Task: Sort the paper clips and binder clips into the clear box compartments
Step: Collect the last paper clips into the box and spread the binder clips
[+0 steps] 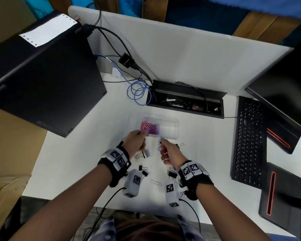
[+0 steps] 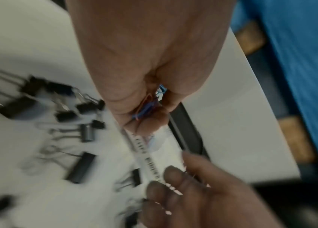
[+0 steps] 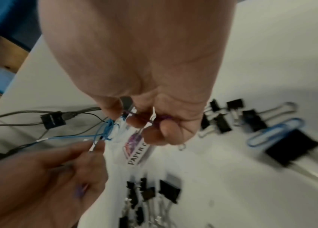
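The clear box (image 1: 170,126) stands mid-table, with pink, orange and purple paper clips (image 1: 149,128) piled in its left compartment; the right compartment looks bare. My left hand (image 1: 139,140) hovers at the box's front left corner, fingers curled round blue and orange paper clips (image 2: 147,108). My right hand (image 1: 165,148) is just in front of the box label (image 3: 138,152), pinching a purple paper clip (image 3: 163,118) together with a thin silver wire piece. Black binder clips (image 1: 145,153) and silver paper clips (image 1: 155,182) lie loose on the table below both hands.
A black machine (image 1: 42,80) fills the left side. Blue and black cables (image 1: 137,91) and an open cable tray (image 1: 186,100) lie behind the box. A keyboard (image 1: 248,141) and a monitor (image 1: 285,80) stand at the right. More binder clips (image 3: 220,123) lie beside the box.
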